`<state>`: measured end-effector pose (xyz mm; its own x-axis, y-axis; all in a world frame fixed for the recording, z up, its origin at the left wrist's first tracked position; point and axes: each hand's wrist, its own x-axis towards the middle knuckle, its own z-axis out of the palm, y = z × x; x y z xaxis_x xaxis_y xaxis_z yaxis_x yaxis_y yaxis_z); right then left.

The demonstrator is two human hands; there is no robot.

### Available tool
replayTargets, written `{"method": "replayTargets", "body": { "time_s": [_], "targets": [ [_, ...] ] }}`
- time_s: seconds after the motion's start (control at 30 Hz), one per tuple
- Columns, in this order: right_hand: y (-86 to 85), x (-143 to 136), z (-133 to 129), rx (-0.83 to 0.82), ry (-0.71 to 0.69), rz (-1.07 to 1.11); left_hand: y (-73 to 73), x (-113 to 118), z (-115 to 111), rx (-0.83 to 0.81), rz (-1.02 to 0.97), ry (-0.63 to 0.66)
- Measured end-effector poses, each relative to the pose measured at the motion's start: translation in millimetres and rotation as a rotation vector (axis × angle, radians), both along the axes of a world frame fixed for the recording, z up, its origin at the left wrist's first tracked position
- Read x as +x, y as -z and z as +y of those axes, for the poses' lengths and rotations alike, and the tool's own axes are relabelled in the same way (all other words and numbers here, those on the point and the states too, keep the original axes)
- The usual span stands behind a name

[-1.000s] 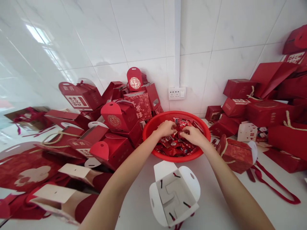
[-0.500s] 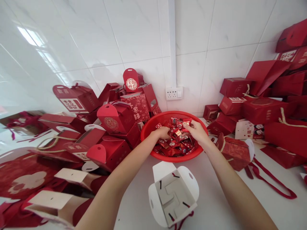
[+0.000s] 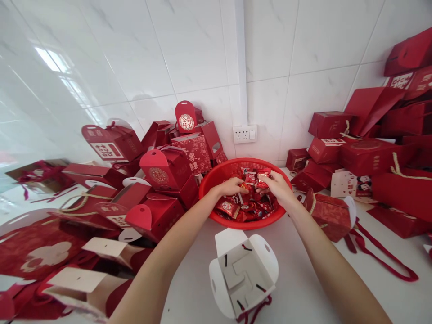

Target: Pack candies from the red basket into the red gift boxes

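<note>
A round red plastic basket (image 3: 236, 221) full of red-wrapped candies (image 3: 227, 208) stands near the wall. Over its left part is my left hand (image 3: 233, 185), fingers bent onto a red wrapper among the candies. My right hand (image 3: 275, 183) reaches in from the right, its thumb and fingers closed round a shiny red candy packet (image 3: 263, 177). In front of the basket sits an open box (image 3: 248, 274) with a white inside, its flaps spread and nothing in it. Dark red cord (image 3: 258, 310) hangs from its near side.
Red gift boxes (image 3: 162, 168) are piled on the left, some with rope handles. More red boxes (image 3: 332, 123) are stacked at the right, beside a loose red ribbon (image 3: 384, 261). A socket panel (image 3: 245, 134) is on the tiled wall behind.
My left hand has lifted slightly and shifted right over the candies, which have been stirred. My right hand still holds a packet. The view has shifted slightly.
</note>
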<state>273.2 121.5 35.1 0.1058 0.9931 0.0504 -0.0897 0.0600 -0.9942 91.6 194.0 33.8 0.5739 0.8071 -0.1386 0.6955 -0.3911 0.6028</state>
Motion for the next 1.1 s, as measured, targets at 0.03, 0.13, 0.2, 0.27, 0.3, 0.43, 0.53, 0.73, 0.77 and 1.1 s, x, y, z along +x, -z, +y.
{"method": "replayTargets", "body": {
  "time_s": [0.03, 0.13, 0.2, 0.27, 0.3, 0.43, 0.53, 0.73, 0.77, 1.1],
  "targets": [
    [-0.1, 0.4, 0.5, 0.001, 0.008, 0.010, -1.3, -0.5, -0.2, -0.011, -0.068, -0.008],
    [-0.8, 1.6, 1.4, 0.013, 0.029, 0.039, -2.2, -1.4, 0.5, -0.049, -0.233, -0.040],
    [-1.8, 2.1, 0.8, 0.020, 0.030, 0.052, -0.7, -1.6, 1.9, -0.073, -0.312, -0.062],
    [-2.9, 2.5, -0.5, 0.019, 0.024, 0.058, 0.6, -1.5, 3.4, -0.090, -0.369, -0.080],
    [-3.3, 2.5, -1.0, 0.016, 0.019, 0.059, 0.9, -1.4, 3.9, -0.095, -0.391, -0.085],
    [-1.5, 2.1, -1.0, 0.001, 0.000, 0.057, -1.5, -0.9, 3.2, -0.103, -0.440, -0.060],
    [2.7, 2.2, 1.7, 0.002, 0.006, 0.045, -3.1, -0.3, 3.0, -0.076, -0.433, -0.036],
    [7.4, 4.6, 5.5, 0.039, 0.035, 0.015, 1.5, -1.4, 10.1, 0.061, -0.282, -0.129],
    [7.5, 4.8, 5.4, 0.039, 0.032, 0.010, 2.3, -2.0, 10.7, 0.078, -0.236, -0.141],
    [8.7, 4.5, 4.8, 0.050, 0.032, 0.019, 4.0, -2.6, -0.1, 0.119, 0.263, -0.065]
  ]
}}
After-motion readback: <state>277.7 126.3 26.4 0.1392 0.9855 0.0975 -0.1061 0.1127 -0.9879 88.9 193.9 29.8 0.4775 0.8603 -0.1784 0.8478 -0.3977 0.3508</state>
